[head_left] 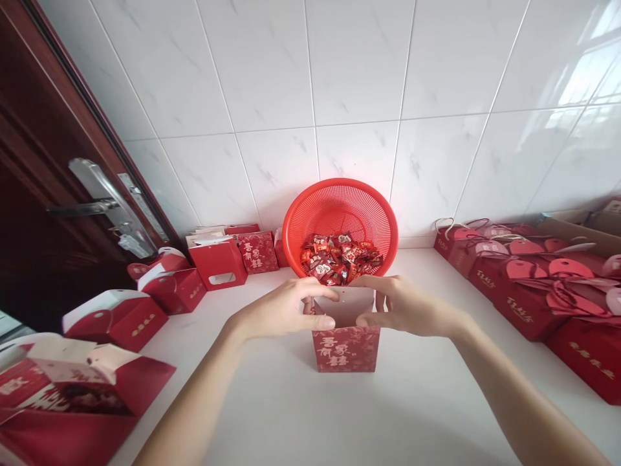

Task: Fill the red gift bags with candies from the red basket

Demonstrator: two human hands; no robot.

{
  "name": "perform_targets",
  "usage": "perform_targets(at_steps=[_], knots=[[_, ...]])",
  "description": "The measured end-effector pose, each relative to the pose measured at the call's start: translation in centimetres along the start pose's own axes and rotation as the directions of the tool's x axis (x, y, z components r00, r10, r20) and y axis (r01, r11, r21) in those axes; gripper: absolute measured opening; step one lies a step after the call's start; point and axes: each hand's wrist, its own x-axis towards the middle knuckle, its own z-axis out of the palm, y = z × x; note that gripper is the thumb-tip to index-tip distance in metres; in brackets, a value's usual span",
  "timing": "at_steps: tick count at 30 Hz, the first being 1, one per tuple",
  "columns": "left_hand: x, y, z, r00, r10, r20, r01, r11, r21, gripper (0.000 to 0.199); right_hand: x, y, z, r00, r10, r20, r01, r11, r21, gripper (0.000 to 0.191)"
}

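A small red gift box (346, 351) with pale Chinese characters stands upright on the white surface in front of me, its top open and its inside white. My left hand (291, 309) grips its upper left side, thumb along the front rim and fingers at the back. On the upper right side, my right hand (405, 309) holds it the same way, its thumb on the front edge. The fingertips are partly hidden behind the box. Just behind it, a red plastic basket (297, 234) tilts toward me, with many wrapped candies (334, 255) lying in it.
Opened red boxes (179, 290) stand along the left, beside a dark wooden door (43, 142) with a metal handle. Flat-faced red boxes (220, 262) lean near the wall. Rows of closed red boxes (528, 314) with ribbons fill the right, near a cardboard carton (575, 226).
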Motion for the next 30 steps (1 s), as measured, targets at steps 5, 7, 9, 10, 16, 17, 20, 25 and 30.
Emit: perform_targets(at_steps=[5,7,9,10,16,17,20,25,30], knots=[[-1.4,1.9,0.5,0.999,-0.025,0.040,0.024,0.999,0.044,0.054,-1.0,-1.2,-1.0,0.984,-0.028,0.179,0.021,0.999,0.044,0.075],[-2.4,3.0,0.8,0.998,-0.025,0.052,0.019,0.995,0.103,0.054,-1.7,-1.9,-1.2,0.973,-0.003,0.229,0.006,1.000,-0.013,0.081],[-3.1,3.8,1.2,0.999,-0.010,0.053,0.002,0.989,0.147,0.049,-2.3,-2.5,-1.2,0.967,0.022,0.252,-0.002,0.997,-0.078,0.085],[-3.4,4.1,1.4,0.999,-0.003,0.052,-0.006,0.987,0.163,0.046,-2.6,-2.8,-1.1,0.967,0.028,0.254,-0.002,0.995,-0.104,0.085],[-3.7,4.7,1.8,0.997,-0.013,0.075,-0.002,0.979,0.202,0.039,-3.4,-3.4,-0.4,0.974,0.027,0.223,0.018,0.981,-0.194,0.077],[-3.7,4.7,1.8,0.997,-0.015,0.077,-0.001,0.979,0.204,0.039,-3.4,-3.4,-0.4,0.975,0.026,0.220,0.019,0.979,-0.202,0.076],[-3.5,4.5,1.6,0.997,-0.002,0.077,-0.013,0.981,0.192,0.041,-3.2,-3.3,-0.5,0.975,0.019,0.219,0.026,0.979,-0.201,0.074],[-2.2,3.7,1.1,0.999,0.003,0.038,-0.009,0.988,0.151,0.037,-2.2,-2.5,-0.8,0.982,0.029,0.185,0.000,0.988,-0.154,0.061],[-2.5,3.9,1.6,1.000,0.026,0.008,-0.027,0.984,0.178,0.049,-2.3,-2.4,-0.8,0.986,0.010,0.164,0.014,0.990,-0.141,0.066]])
